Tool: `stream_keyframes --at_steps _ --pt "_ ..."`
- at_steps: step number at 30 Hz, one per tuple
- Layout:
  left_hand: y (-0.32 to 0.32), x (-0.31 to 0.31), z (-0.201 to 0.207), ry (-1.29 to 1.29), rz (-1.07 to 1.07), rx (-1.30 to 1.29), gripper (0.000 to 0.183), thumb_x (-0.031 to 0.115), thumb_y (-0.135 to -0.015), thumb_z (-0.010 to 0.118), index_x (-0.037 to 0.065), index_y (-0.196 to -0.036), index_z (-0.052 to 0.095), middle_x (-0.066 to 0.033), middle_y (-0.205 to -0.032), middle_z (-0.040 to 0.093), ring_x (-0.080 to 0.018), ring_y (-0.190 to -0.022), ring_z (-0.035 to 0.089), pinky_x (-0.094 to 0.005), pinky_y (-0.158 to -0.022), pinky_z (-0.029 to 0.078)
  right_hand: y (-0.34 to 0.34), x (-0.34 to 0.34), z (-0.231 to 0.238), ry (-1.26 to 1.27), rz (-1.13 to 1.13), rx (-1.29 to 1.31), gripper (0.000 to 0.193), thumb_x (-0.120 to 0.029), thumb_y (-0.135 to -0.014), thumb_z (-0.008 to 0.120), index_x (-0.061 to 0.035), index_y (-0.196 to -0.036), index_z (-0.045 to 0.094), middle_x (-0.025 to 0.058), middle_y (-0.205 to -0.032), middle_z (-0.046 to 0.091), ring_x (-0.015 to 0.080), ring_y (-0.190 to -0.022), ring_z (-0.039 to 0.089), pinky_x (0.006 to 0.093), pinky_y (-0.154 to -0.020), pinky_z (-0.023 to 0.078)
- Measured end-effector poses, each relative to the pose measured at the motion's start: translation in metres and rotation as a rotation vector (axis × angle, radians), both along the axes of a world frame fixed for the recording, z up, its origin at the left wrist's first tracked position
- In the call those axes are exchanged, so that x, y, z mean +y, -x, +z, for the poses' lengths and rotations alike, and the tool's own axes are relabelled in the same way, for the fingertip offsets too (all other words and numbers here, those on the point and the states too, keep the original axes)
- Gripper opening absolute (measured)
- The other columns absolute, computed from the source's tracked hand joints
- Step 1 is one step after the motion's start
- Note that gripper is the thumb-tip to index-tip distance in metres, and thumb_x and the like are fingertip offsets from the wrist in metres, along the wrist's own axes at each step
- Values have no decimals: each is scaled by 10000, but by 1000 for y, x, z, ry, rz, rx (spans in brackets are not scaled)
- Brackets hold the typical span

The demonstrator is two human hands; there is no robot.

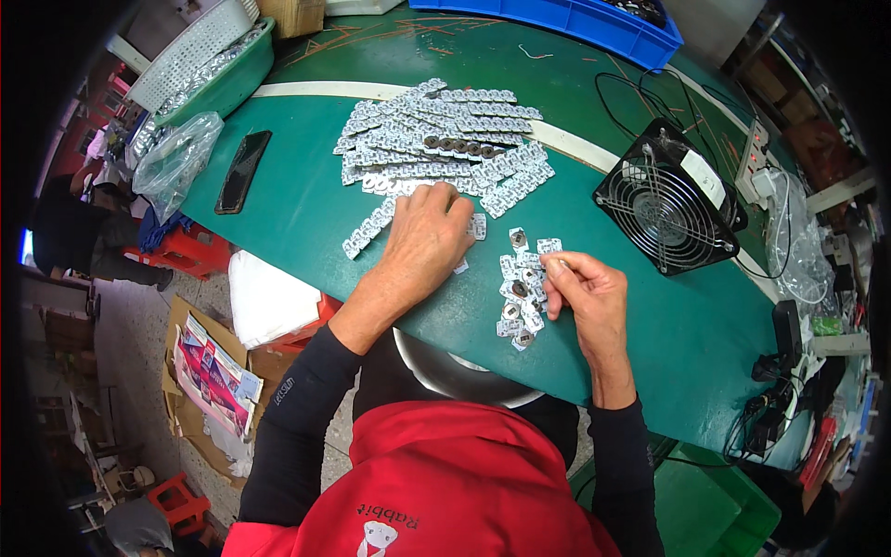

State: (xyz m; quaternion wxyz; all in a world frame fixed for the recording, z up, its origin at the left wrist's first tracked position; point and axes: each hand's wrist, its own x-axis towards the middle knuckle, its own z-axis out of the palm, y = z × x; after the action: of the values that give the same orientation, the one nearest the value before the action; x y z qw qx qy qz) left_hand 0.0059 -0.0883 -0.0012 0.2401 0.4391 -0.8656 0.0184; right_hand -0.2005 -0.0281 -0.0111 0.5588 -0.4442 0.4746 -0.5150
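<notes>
A heap of white strips of small printed circuit boards (408,125) lies on the green tabletop. My left hand (432,232) is closed, knuckles up, over one strip (369,227) that sticks out to its left; its fingertips are partly hidden. Small loose board pieces (477,226) lie beside that hand. A pile of single small boards (522,295), some showing dark round faces, lies between my hands. Right of the pile, my right hand (589,288) pinches one small white circuit board (549,246) between thumb and index finger.
A black fan (664,209) with trailing cables stands at the right. A phone (243,172), a clear plastic bag (178,162) and a green basin (227,84) with a white basket are at the left. A blue crate (575,28) sits at the far edge; a metal bowl (422,362) shows below the near edge.
</notes>
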Motion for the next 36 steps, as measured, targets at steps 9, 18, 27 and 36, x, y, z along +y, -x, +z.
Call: stream_keyframes --at_steps 9,18,27,36 --pt "20 8 7 -287 -179 345 183 52 -789 597 2 -945 517 -139 -815 574 -307 -719 573 -367 -628 437 -7 -21 8 206 -51 154 181 -102 -858 581 15 -982 644 63 -897 629 99 -675 578 208 -615 487" --pt "33 22 22 -522 -256 579 175 34 -799 600 -4 -945 512 -86 -747 571 -152 -611 567 -278 -529 434 1 -16 3 -144 205 -602 266 -145 -899 523 73 -1043 573 100 -977 605 141 -832 573 271 -675 487" --pt "38 24 18 -695 -193 630 159 31 -814 603 -11 -936 510 -42 -741 565 -80 -623 554 -236 -519 441 -6 -6 4 -99 78 -506 244 -141 -897 516 60 -1006 601 83 -927 590 129 -771 573 261 -639 485" --pt "37 26 22 -946 -156 405 180 147 -890 484 -19 -842 534 -93 -648 568 -181 -527 557 -316 -499 440 -12 -4 0 188 -122 79 198 -134 -873 560 43 -922 635 37 -773 566 61 -614 518 187 -504 438"
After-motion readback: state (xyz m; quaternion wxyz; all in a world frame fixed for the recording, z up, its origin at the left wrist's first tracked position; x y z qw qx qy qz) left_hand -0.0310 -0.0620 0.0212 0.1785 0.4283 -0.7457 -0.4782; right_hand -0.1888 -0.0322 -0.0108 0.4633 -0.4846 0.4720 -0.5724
